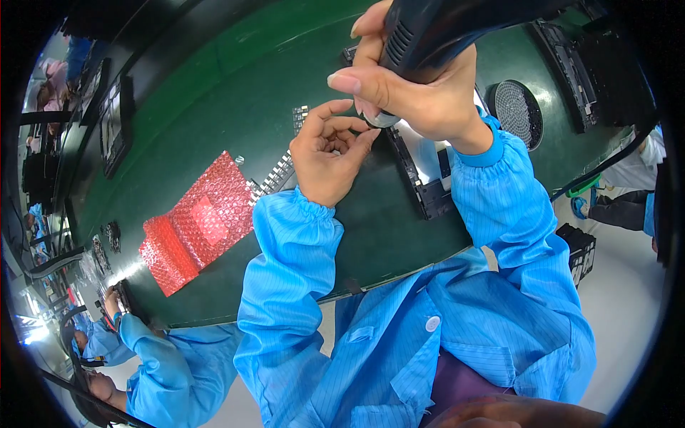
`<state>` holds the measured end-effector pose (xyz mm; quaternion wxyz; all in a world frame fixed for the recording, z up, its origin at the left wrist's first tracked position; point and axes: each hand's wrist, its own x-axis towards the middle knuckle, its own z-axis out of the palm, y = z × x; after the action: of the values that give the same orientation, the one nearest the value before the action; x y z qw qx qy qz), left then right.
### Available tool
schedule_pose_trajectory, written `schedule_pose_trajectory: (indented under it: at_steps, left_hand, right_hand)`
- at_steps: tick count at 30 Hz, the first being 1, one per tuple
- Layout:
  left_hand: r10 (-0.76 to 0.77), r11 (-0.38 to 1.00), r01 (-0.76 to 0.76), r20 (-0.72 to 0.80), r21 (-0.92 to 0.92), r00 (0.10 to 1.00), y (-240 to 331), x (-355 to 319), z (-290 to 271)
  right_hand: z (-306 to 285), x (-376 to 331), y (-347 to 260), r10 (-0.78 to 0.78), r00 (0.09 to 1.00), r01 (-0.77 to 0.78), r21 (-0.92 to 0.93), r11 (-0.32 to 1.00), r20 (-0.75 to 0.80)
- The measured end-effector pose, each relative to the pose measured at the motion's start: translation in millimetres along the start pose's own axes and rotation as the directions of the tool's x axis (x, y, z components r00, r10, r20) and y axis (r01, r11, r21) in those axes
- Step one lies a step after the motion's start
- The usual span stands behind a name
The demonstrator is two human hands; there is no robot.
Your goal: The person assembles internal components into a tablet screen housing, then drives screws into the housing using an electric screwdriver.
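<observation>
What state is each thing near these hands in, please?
Right hand: closed on the dark tool.
Dark tool: held; on or off unclear.
Left hand: fingers curled by the tool's tip; grip unclear.
Red bubble wrap: lying, one end looks folded.
Round dish: holding small pieces.
Black-framed unit: lying, partly hidden.

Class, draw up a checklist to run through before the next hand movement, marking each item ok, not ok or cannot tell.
1. Right hand gripping the black tool: ok.
2. Left hand well clear of the tool's end: not ok; its fingers are right beside it.
3. Small part between those fingers: cannot tell.
4. Black frame lying on the green table: ok.
5. Red bubble wrap apart from both hands: ok.
</observation>
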<state>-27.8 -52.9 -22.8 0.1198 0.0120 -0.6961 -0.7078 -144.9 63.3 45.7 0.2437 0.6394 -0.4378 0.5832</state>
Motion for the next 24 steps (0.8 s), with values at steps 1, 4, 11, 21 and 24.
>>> schedule_pose_trajectory:
  at_steps: [1, 4, 11, 21, 24]
  left_hand:
    - [0.003, 1.0, -0.003, -0.002, 0.009, 1.0, 1, 0, 0]
    - [0.01, 1.0, -0.01, -0.01, 0.008, 1.0, 1, 0, 1]
    - [0.023, 1.0, -0.023, -0.01, -0.004, 1.0, 0, 0, -1]
    - [-0.002, 1.0, 0.002, -0.013, 0.003, 1.0, 4, 0, 0]
    - [-0.009, 1.0, 0.009, -0.01, 0.005, 1.0, 4, 0, 0]
  right_hand:
    - [0, 0, -1, 0.001, 1.0, -0.001, 0.001, 1.0, 0.005]
    - [1, 2, 0, -0.012, 1.0, 0.012, -0.003, 1.0, 0.008]
    - [13, 20, -52, 0.796, 0.569, -0.712, 0.36, 0.603, -0.208]
    - [1, 0, 3, -0.044, 0.999, 0.044, 0.031, 0.999, -0.011]
    - [6, 4, -11, -0.031, 0.999, 0.032, 0.054, 0.998, -0.005]
